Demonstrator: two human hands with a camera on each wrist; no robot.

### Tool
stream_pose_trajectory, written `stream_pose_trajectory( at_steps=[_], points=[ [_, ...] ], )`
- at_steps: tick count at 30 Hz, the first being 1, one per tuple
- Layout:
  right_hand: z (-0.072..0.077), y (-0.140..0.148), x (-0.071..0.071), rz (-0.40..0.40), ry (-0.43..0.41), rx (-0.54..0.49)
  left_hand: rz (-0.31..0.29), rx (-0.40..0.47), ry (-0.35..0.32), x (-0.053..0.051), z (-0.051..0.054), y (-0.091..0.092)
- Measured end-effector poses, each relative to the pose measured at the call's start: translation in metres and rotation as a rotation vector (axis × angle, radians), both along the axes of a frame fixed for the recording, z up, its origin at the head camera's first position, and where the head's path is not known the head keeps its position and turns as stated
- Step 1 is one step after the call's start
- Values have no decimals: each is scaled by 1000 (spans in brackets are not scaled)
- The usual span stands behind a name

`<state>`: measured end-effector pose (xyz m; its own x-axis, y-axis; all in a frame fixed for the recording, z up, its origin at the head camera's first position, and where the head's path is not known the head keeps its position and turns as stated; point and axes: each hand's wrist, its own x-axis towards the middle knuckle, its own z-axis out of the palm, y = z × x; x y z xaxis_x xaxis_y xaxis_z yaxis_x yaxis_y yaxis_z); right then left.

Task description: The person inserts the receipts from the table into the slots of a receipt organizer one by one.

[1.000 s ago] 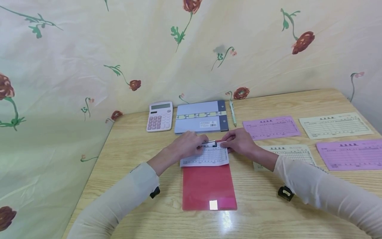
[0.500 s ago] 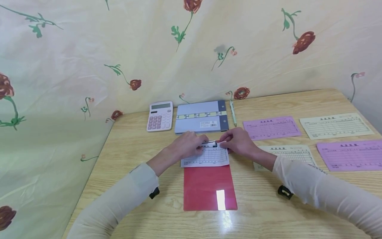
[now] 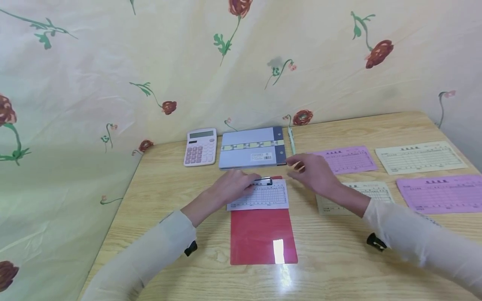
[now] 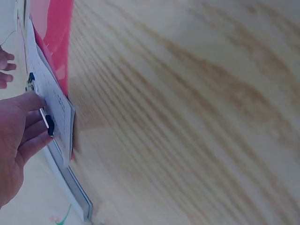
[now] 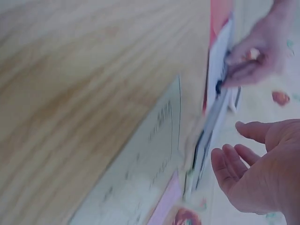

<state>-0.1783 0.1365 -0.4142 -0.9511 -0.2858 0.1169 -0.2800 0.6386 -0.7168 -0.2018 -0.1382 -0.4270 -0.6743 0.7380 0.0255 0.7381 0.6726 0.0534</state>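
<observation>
A red clipboard [image 3: 262, 238] lies on the table with a white form [image 3: 263, 197] across its upper part, under the metal clip [image 3: 264, 181]. My left hand [image 3: 234, 184] grips the clip, its thumb and fingers on either side in the left wrist view, where the hand [image 4: 16, 136] shows at the left edge. My right hand [image 3: 314, 173] is in the air to the right of the clipboard, holding nothing; in the right wrist view this hand [image 5: 262, 164] has its thumb and fingers apart.
A pink and white calculator [image 3: 201, 147], a blue-grey binder [image 3: 244, 156] and a light green pen [image 3: 291, 141] lie along the table's back. At the right are two purple slips [image 3: 350, 160], [image 3: 444, 194] and two pale green slips [image 3: 421, 158], [image 3: 370, 190]. A flowered cloth hangs behind.
My right hand has let go of the form's upper right corner and moved off to the right. My left hand stays at the clip.
</observation>
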Motion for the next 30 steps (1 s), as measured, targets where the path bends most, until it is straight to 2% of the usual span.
stream_pose_trajectory(
  at_steps=[6, 10, 13, 21, 30],
  points=[
    [12, 33, -9, -30, -43, -45, 10, 75, 28, 4, -3, -4],
    [18, 53, -14, -44, -18, -49, 10, 95, 75, 5, -5, -6],
    [22, 67, -17, -56, 1, -58, 16, 113, 81, 6, -6, -7],
    [32, 102, -30, -151, 19, -68, 41, 181, 24, 8, -14, -10],
    [31, 148, -45, -252, 2, -14, 72, 269, -74, 3, -20, -7]
  ],
)
